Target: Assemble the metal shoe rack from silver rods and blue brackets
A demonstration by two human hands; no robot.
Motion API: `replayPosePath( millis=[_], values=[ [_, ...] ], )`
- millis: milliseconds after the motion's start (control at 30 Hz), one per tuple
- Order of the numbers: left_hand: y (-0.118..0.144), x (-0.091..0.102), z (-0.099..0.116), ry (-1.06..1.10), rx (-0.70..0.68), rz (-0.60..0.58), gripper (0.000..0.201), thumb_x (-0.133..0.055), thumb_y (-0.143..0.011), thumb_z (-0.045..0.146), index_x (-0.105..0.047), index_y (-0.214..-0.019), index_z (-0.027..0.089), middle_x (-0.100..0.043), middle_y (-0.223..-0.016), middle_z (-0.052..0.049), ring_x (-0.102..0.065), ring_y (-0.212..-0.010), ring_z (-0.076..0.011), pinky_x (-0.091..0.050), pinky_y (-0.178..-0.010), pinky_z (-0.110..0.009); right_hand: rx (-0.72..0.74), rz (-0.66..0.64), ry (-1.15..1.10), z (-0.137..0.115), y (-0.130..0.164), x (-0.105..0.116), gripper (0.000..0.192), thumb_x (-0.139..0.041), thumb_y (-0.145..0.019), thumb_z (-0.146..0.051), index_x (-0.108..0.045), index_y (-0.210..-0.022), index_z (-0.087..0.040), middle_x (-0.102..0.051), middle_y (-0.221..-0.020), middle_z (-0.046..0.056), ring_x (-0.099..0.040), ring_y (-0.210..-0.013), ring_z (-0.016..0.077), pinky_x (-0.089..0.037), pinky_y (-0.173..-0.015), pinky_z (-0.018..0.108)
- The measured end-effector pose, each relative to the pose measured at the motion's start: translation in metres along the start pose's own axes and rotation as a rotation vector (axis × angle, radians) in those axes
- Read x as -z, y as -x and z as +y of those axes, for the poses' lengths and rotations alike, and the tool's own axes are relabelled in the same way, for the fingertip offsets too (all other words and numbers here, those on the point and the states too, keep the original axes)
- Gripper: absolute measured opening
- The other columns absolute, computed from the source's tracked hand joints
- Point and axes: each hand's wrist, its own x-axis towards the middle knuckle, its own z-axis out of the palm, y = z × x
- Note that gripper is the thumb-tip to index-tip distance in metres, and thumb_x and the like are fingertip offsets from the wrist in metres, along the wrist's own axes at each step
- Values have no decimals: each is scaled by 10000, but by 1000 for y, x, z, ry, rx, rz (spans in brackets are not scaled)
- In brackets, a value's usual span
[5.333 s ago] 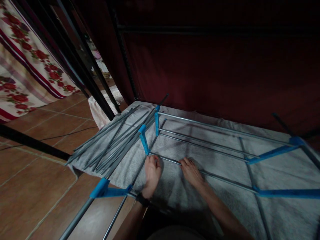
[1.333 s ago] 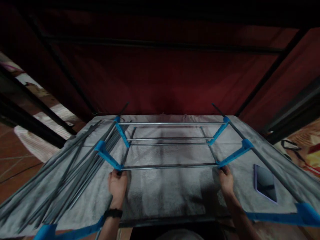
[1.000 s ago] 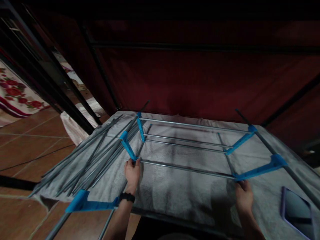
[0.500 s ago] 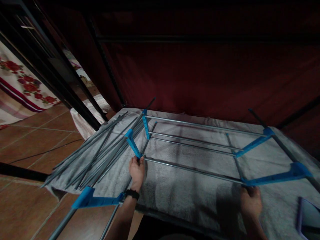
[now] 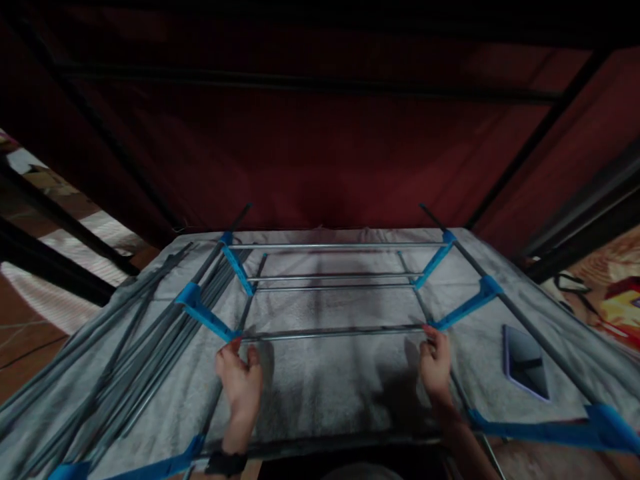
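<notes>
I am working on the metal rack frame (image 5: 335, 287) that lies flat on the gray towel (image 5: 320, 393). The rod nearest to me, the front rod (image 5: 333, 332), runs from one blue joint (image 5: 207, 318) on the left to another blue joint (image 5: 463, 305) on the right.

My left hand (image 5: 240, 380) has its fingertips at the left end of that rod, right by the blue joint. The fingers are bent a little, but I cannot tell if they really grip the rod or just touch it. My right hand (image 5: 436, 363) does the same at the right end, fingers half curled, and I cannot tell its hold either.

To do this well, I think both ends should be pushed evenly, so the rod stays straight and does not pop out of one side.

A pile of spare rods (image 5: 125, 347) lies just left of the frame. A phone (image 5: 525, 360) rests on the towel to the right, apart from my hand.
</notes>
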Motion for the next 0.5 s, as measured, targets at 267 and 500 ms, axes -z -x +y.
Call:
replayPosePath(
  millis=[267, 500],
  values=[
    [-65, -49, 37, -16, 53, 0, 633, -528, -853, 303, -434, -1394, -14, -506, -1332, -265, -440, -1315, -384, -340, -1125, -535, 336, -337, -62, -37, -35, -77, 437, -413, -787, -125, -670, -1128, -219, -657, -1153, 82, -598, -1144, 218, -452, -1068, 438],
    [-121, -82, 43, -133, 269, -34, 687, -608, -814, 176, -394, -1438, -15, -545, -1326, -300, -554, -1250, -377, -432, -1034, -455, 528, -378, 128, -31, -69, -145, 484, -396, -786, -70, -674, -1154, -215, -655, -1189, 91, -590, -1141, 232, -479, -1043, 433]
  ],
)
